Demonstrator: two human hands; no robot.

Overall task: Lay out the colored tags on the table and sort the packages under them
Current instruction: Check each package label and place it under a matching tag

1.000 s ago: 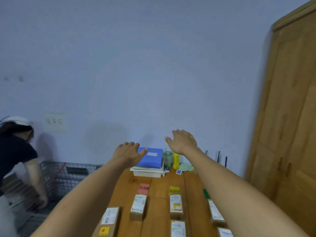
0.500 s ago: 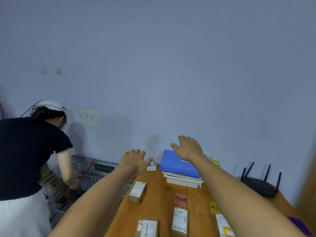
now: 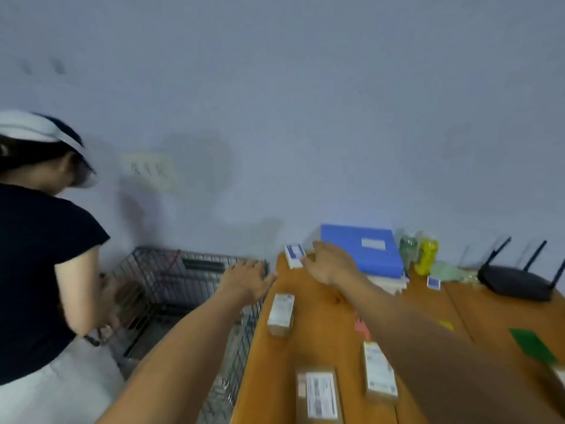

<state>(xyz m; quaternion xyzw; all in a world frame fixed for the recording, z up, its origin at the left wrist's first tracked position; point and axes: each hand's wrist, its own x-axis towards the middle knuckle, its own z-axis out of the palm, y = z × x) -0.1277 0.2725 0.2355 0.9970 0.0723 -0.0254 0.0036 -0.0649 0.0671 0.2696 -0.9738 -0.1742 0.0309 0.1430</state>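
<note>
1. At the far left, a second person [image 3: 33,255] in a black short-sleeved top and white headgear is seen bent over a grey wire-mesh basket [image 3: 171,280] on the floor.
2. The left hand [image 3: 247,280] is held above the basket's right rim, just beside the left edge of the orange-brown wooden table [image 3: 321,298]. Its fingers are stretched and relaxed, and nothing is grasped.
3. A small white-labelled cardboard package [image 3: 280,313] is laid near the table's left edge. A wider brown labelled package [image 3: 319,396] and a long narrow labelled package [image 3: 379,370] are laid nearer the camera.
4. The right hand [image 3: 330,266] is reached over the table's far left corner with fingers straight and nothing gripped. Its fingertips are at a small white-and-blue box [image 3: 294,255]; contact cannot be told through the blur.
5. A pink paper tag [image 3: 362,327], partly hidden by the right forearm, is laid just beyond the narrow package. A yellow paper tag [image 3: 445,325] and a green paper tag [image 3: 533,345] are laid farther right.
6. Against the wall are seen a flat blue box [image 3: 360,249], a clear greenish bottle [image 3: 408,249], a yellow bottle [image 3: 428,254] and a black router [image 3: 516,283].
</note>
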